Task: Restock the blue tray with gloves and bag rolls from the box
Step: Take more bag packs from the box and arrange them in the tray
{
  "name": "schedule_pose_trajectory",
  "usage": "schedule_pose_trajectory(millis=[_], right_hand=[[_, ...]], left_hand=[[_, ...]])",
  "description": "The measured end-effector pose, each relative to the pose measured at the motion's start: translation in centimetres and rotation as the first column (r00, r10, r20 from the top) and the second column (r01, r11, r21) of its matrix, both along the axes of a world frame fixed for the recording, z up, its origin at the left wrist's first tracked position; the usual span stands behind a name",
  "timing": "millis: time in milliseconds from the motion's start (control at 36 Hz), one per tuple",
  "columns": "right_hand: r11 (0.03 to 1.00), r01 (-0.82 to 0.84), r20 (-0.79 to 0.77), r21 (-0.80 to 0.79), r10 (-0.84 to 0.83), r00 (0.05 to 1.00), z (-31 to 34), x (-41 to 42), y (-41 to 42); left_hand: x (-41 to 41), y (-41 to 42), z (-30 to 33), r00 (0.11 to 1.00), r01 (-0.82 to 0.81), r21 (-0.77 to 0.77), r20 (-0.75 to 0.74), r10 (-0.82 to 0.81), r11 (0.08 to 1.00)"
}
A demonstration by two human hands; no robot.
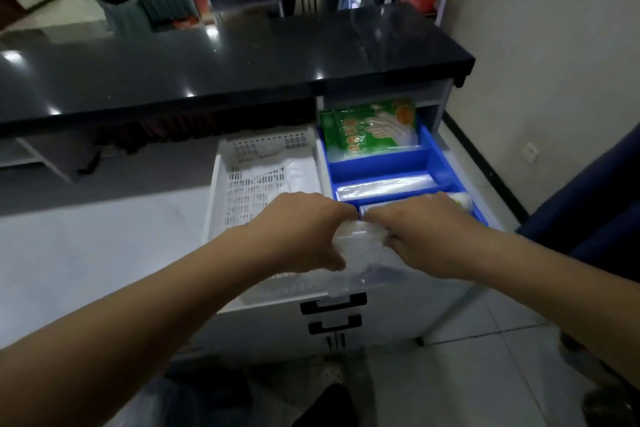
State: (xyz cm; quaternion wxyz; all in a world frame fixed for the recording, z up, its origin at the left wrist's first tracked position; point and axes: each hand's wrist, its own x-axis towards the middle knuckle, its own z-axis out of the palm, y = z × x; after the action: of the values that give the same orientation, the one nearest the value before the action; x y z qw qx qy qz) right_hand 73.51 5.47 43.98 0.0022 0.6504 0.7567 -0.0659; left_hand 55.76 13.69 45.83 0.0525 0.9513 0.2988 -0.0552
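Note:
The blue tray sits in the right half of an open drawer, split into compartments. Green glove packets stand in its far compartment. A clear bag roll lies in the middle compartment. My left hand and my right hand are side by side over the tray's near end, both gripping a clear plastic bag bundle between them. Another roll's white end shows past my right hand in the near compartment.
A white perforated basket holding flat clear bags fills the drawer's left half. A black countertop overhangs the drawer. Black drawer handles are below my hands. A dark blue chair stands at the right.

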Motion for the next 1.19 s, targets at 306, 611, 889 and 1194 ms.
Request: schedule_pose_trajectory(millis=[306, 611, 889, 1194], right_hand=[[0.985, 0.165, 0.014, 0.05, -0.166, 0.986, 1.7, 3.9, 7.4], [0.957, 0.283, -0.043, 0.06, -0.281, 0.959, -3.0, 10.9, 8.5], [0.98, 0.198, 0.128, 0.019, -0.199, 0.972, -4.9, 17.4, 15.8], [1.0, -0.009, 0.307, -0.003, 0.009, 0.952, -12.7, 22.8, 18.7]], left_hand=[[4.2, 9.5, 0.6, 0.989, 0.061, 0.128, 0.126, -0.077, 0.99], [5.2, 15.4, -3.0, 0.986, -0.023, -0.056, 0.162, 0.032, 0.998], [10.9, 17.9, -8.3, 0.96, -0.197, -0.079, 0.188, 0.209, 0.977], [15.4, 17.8, -14.9, 0.971, -0.235, -0.02, 0.031, 0.236, 0.972]])
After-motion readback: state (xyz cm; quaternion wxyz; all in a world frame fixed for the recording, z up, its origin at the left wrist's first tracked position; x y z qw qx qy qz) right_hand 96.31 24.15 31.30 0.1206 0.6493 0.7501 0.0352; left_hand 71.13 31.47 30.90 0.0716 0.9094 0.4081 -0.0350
